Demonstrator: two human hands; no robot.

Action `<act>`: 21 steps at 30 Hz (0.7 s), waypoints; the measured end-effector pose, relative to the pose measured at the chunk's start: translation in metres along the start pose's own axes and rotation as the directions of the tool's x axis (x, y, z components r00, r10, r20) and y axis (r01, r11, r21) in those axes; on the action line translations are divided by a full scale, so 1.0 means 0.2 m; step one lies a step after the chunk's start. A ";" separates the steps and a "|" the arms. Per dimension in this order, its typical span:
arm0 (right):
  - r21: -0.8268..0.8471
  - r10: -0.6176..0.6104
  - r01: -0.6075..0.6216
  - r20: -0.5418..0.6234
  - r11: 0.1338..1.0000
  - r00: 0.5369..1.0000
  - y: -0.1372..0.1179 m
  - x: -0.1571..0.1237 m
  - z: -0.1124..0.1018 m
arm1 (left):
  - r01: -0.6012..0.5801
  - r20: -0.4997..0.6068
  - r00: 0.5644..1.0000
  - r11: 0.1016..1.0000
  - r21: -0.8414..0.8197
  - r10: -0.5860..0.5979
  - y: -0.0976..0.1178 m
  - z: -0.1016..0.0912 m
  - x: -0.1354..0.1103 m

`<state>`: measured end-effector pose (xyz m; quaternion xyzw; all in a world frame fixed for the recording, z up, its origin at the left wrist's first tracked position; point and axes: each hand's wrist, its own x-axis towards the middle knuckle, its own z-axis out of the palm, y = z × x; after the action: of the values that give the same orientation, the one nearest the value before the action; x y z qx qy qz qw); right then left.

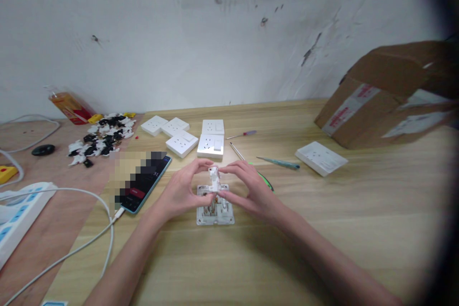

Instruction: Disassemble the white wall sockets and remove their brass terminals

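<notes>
My left hand (182, 192) and my right hand (250, 189) meet over the table, fingertips on both sides of a small white plastic socket part (214, 178). That part stands upright, partly hidden by my fingers. Just beneath it lies an opened white wall socket base (215, 214), its metal contacts showing. My hands hide the upper part of the base, and I cannot tell whether the small part touches it.
Assembled white socket panels (182, 136) lie beyond my hands, with another (321, 158) to the right. Nearby are screwdrivers (278, 163), a cabled phone (143, 184), a heap of black-and-white parts (102, 138), a cardboard box (385, 98) and a power strip (21, 215).
</notes>
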<state>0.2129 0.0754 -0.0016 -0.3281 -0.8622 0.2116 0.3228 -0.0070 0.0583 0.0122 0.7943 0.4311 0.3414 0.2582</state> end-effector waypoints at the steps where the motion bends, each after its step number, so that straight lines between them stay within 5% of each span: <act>1: -0.001 0.006 -0.006 0.001 1.000 1.000 0.00 0.00 0.00 | 0.005 -0.001 1.000 1.000 0.015 -0.005 0.00 0.00 0.00; 13: -0.033 0.008 -0.009 -0.024 0.999 1.000 0.01 0.01 -0.01 | 0.086 0.038 0.996 0.987 -0.133 -0.082 0.00 -0.07 -0.02; 21: -0.068 0.024 -0.027 -0.044 0.997 0.999 0.02 0.00 -0.02 | 0.119 -0.043 0.991 0.988 -0.095 -0.123 -0.02 -0.13 -0.08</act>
<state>0.2168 0.0788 -0.0014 -0.3546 -0.8575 0.1788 0.3271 -0.0352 0.0502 0.0202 0.7453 0.4686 0.3639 0.3041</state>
